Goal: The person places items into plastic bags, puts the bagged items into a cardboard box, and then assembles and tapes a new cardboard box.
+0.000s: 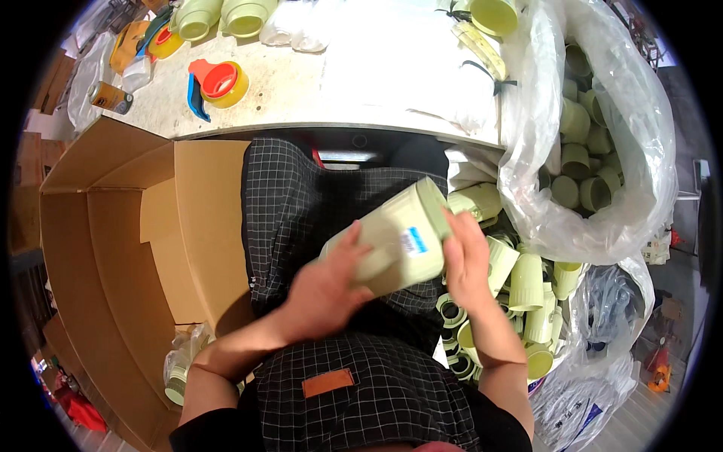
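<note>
Over my lap I hold a large pale green plastic container [384,256], tilted with its wide end up and to the right. A small blue and white label sits on its side. My left hand [327,286], slightly blurred, wraps round the lower left of the body. My right hand [465,256] grips the wide end, its fingers bent over the edge. The inside of the container cannot be seen. Close to my right forearm lies a pile of pale green plastic cups [526,282] with several ring-shaped parts [452,313] among them.
An open cardboard box [211,233] stands at my left, a plastic-wrapped green piece [177,383] inside. Ahead is a worktable [286,90] with a tape dispenser [220,83], a can [111,98] and green containers [245,16]. A big clear bag [527,173] of green cups stands right.
</note>
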`<state>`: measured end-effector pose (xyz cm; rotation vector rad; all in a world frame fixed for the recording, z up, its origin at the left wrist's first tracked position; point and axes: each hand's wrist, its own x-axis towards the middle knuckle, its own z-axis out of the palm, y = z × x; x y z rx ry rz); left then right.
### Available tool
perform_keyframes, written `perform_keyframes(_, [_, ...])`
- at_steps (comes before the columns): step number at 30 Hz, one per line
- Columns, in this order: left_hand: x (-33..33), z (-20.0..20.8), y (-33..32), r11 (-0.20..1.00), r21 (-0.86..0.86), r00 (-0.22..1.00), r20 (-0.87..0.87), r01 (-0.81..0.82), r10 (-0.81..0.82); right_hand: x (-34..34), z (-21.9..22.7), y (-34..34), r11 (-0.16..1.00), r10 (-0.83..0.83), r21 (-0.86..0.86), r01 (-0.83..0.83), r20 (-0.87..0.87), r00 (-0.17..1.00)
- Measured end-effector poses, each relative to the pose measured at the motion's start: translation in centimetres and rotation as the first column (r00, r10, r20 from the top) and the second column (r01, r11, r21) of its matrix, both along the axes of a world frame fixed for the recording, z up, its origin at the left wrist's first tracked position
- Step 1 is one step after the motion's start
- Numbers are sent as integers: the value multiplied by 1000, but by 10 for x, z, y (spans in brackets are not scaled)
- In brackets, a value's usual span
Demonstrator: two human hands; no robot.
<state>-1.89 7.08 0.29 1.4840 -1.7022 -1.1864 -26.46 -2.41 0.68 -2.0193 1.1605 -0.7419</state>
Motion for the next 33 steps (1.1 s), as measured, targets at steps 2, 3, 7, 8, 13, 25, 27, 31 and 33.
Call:
perform_keyframes(2, [-14, 17, 7, 986, 148, 989, 113, 77, -95, 5, 14, -11, 993, 38, 112, -34, -33, 999])
perform_keyframes(3, [-4, 2, 1, 997, 36, 998, 21, 66, -67, 10, 24, -8, 997, 74, 45, -70, -99, 992])
perform_keyframes(7, [23, -22, -7, 997, -69, 999, 5, 41, -41, 14, 30, -1, 995, 89, 66, -81, -125, 988])
perform_keyframes(8, [4, -6, 2, 989, -86, 987, 123, 118, -107, 11, 22, -13, 973, -44, 218, 77, -155, 987])
perform_keyframes(13, [21, 45, -66, 872, -439, 977, 107, 215, -187, -9, 24, -28, 931, 81, 330, -154, 224, 971])
perform_keyframes(25, [-24, -117, -376, 992, -109, 973, 212, -69, 91, -28, 6, -55, 869, -5, 467, -166, 344, 939])
perform_keyframes(27, [-16, -119, -380, 995, -31, 983, 155, -93, 96, -30, -12, -65, 805, -228, 583, -105, 468, 854])
perform_keyframes(31, [-41, -73, -367, 980, 167, 784, -592, -108, 187, -16, -76, -120, 752, -618, 633, 183, 582, 529])
perform_keyframes(33, [-60, -56, -321, 983, 185, 850, -516, -5, 102, 9, -79, -138, 799, -582, 531, 282, 566, 583])
